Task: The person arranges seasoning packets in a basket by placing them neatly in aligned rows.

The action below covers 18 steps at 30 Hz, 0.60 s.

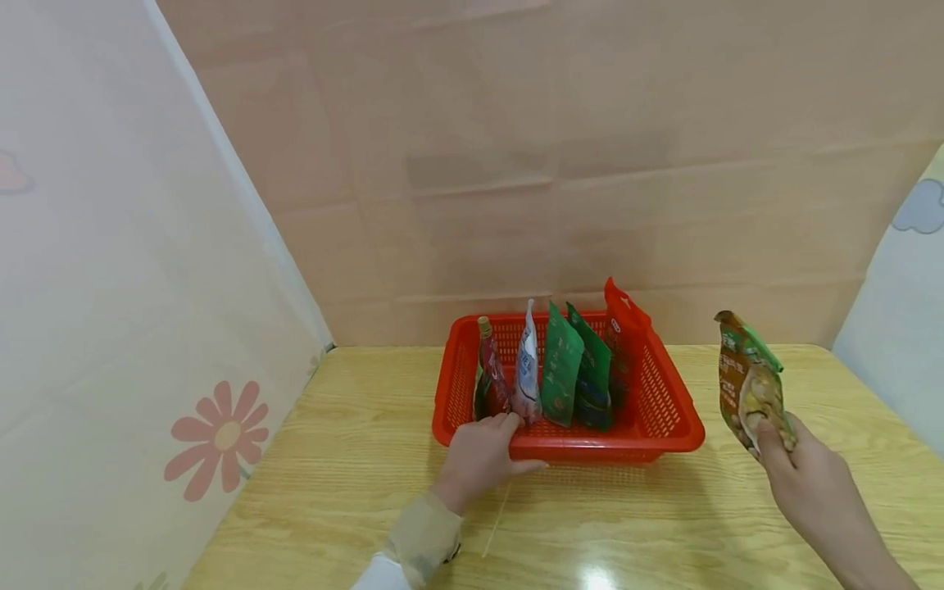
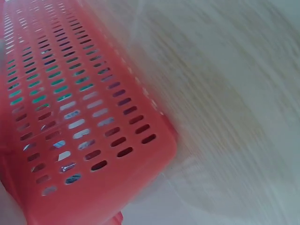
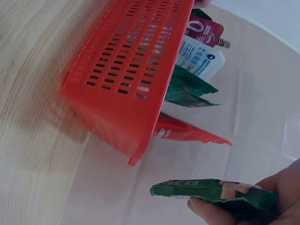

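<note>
My left hand (image 1: 483, 455) grips the front rim of a red plastic basket (image 1: 590, 447), fingers hooked over the edge and thumb outside. Right of the basket, my right hand (image 1: 807, 471) holds a brown and green snack packet (image 1: 748, 377) upright in the air, thumb across its lower front. Edge-on, the packet (image 3: 197, 188) looks dark green in the right wrist view. Inside the basket stand a dark red spouted pouch (image 1: 492, 373), a white pouch (image 1: 527, 373), two green packets (image 1: 562, 369) and a red bag (image 1: 627, 328) at the right.
The basket stands on a light wood-grain table (image 1: 347, 442), near a tan backdrop (image 1: 472, 205). A pale flowered sheet (image 1: 147, 287) hangs at the left, and another pale panel (image 1: 903, 295) is at the right. A thin pale strip (image 1: 497, 520) lies before the basket.
</note>
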Each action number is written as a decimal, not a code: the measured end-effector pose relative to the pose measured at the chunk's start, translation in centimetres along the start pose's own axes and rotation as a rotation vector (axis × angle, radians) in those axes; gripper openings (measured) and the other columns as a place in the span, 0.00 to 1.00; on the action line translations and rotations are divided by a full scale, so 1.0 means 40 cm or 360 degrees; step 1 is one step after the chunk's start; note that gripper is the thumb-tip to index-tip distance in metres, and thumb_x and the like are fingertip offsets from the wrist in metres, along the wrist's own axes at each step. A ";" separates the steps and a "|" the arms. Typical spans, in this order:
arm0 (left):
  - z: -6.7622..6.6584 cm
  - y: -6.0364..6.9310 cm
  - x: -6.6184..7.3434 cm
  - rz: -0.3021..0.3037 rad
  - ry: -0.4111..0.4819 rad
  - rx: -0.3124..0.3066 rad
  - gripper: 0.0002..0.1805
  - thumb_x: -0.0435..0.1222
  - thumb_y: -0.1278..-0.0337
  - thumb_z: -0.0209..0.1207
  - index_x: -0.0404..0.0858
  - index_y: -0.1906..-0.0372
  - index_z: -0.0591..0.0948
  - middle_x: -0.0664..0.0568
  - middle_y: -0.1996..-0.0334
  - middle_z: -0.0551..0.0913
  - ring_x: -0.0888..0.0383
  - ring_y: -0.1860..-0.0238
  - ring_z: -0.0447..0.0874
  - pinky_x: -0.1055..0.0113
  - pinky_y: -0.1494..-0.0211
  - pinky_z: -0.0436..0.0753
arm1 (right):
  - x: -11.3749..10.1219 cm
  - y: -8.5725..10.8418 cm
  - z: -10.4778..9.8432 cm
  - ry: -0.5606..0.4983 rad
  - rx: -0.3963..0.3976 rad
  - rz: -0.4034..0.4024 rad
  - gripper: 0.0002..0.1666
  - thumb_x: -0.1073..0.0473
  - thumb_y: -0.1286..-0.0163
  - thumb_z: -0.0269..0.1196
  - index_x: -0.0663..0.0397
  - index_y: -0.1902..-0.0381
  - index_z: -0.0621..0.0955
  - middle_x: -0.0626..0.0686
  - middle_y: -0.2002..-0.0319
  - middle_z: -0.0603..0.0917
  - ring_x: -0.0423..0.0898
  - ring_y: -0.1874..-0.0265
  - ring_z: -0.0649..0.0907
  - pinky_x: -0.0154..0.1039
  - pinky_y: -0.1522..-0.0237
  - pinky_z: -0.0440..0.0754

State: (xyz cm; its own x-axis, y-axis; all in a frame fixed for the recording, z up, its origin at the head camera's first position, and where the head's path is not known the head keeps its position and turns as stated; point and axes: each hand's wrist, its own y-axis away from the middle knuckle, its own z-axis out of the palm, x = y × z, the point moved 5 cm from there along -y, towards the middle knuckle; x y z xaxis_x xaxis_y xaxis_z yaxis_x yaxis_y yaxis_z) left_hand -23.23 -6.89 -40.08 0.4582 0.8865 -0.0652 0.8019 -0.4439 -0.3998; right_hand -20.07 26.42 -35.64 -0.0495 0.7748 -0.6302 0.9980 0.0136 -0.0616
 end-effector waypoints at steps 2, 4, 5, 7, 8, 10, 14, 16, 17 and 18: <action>-0.003 0.000 -0.006 -0.0068 0.0142 -0.0034 0.30 0.67 0.51 0.57 0.46 0.58 0.81 0.59 0.69 0.85 0.66 0.77 0.77 0.79 0.75 0.73 | -0.006 0.002 0.006 -0.0032 0.0045 -0.0011 0.35 0.51 0.21 0.33 0.80 0.35 0.57 0.82 0.54 0.77 0.80 0.55 0.75 0.62 0.68 0.78; -0.008 0.002 -0.011 -0.0157 0.0323 -0.0064 0.28 0.64 0.44 0.53 0.45 0.55 0.82 0.57 0.64 0.86 0.63 0.71 0.80 0.76 0.71 0.77 | -0.014 0.005 0.013 -0.0074 0.0086 -0.0014 0.35 0.50 0.21 0.34 0.78 0.34 0.57 0.82 0.53 0.76 0.80 0.54 0.75 0.64 0.67 0.77; -0.009 0.003 -0.013 -0.0204 0.0405 -0.0064 0.26 0.61 0.41 0.52 0.44 0.54 0.81 0.56 0.61 0.86 0.62 0.68 0.82 0.74 0.67 0.79 | -0.019 0.006 0.018 -0.0087 0.0096 -0.0016 0.35 0.50 0.21 0.35 0.78 0.33 0.57 0.82 0.53 0.76 0.79 0.53 0.75 0.64 0.66 0.77; -0.020 0.004 -0.013 -0.0272 0.0541 -0.0009 0.22 0.55 0.37 0.51 0.44 0.53 0.81 0.55 0.56 0.86 0.59 0.60 0.84 0.69 0.58 0.83 | -0.030 0.010 0.025 -0.0111 0.0121 -0.0035 0.34 0.50 0.22 0.36 0.77 0.34 0.59 0.82 0.51 0.75 0.80 0.52 0.74 0.65 0.65 0.76; -0.026 0.004 -0.012 -0.0303 0.0598 0.0033 0.19 0.52 0.35 0.51 0.44 0.53 0.81 0.55 0.55 0.85 0.59 0.58 0.84 0.67 0.55 0.83 | -0.036 0.013 0.029 -0.0123 0.0132 -0.0043 0.34 0.50 0.22 0.36 0.77 0.34 0.60 0.82 0.51 0.75 0.80 0.51 0.74 0.65 0.64 0.76; -0.042 0.006 -0.006 -0.0345 0.0695 0.0162 0.13 0.45 0.34 0.51 0.43 0.54 0.80 0.54 0.54 0.84 0.58 0.56 0.84 0.65 0.53 0.84 | -0.047 0.016 0.036 -0.0140 0.0147 -0.0054 0.33 0.50 0.22 0.37 0.76 0.36 0.63 0.79 0.58 0.79 0.70 0.59 0.81 0.56 0.67 0.79; -0.076 0.008 0.008 -0.0456 0.0976 0.0384 0.10 0.31 0.36 0.49 0.40 0.55 0.79 0.53 0.52 0.81 0.58 0.54 0.82 0.66 0.50 0.83 | -0.066 0.018 0.052 -0.0285 0.0137 -0.0098 0.31 0.50 0.21 0.38 0.72 0.36 0.65 0.50 0.66 0.85 0.36 0.72 0.78 0.35 0.73 0.74; -0.085 0.007 0.017 -0.0530 0.1206 0.0411 0.12 0.27 0.37 0.47 0.38 0.54 0.78 0.51 0.53 0.80 0.56 0.53 0.81 0.67 0.49 0.82 | -0.073 0.017 0.064 -0.0389 0.0075 -0.0124 0.30 0.50 0.21 0.39 0.70 0.35 0.65 0.33 0.65 0.81 0.26 0.71 0.74 0.30 0.73 0.73; -0.089 0.006 0.022 -0.0578 0.1339 0.0401 0.12 0.26 0.36 0.46 0.38 0.54 0.78 0.51 0.53 0.80 0.55 0.53 0.80 0.68 0.48 0.81 | -0.077 0.016 0.071 -0.0463 0.0030 -0.0140 0.30 0.51 0.21 0.39 0.70 0.34 0.64 0.28 0.64 0.79 0.25 0.69 0.75 0.29 0.72 0.74; -0.092 0.005 0.027 -0.0625 0.1454 0.0377 0.13 0.26 0.36 0.46 0.38 0.53 0.77 0.50 0.53 0.79 0.55 0.53 0.79 0.69 0.48 0.80 | -0.080 0.014 0.081 -0.0558 -0.0028 -0.0172 0.27 0.52 0.21 0.39 0.64 0.33 0.65 0.24 0.63 0.78 0.26 0.68 0.78 0.29 0.71 0.76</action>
State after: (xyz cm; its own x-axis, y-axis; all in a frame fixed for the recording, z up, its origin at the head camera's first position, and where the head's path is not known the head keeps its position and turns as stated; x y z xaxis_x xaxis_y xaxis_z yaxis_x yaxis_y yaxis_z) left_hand -21.17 -6.50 -36.88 0.3763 0.4813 0.7917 0.9073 -0.0184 -0.4200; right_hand -19.50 21.90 -36.16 -0.1621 0.5045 -0.8480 0.9866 0.0969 -0.1310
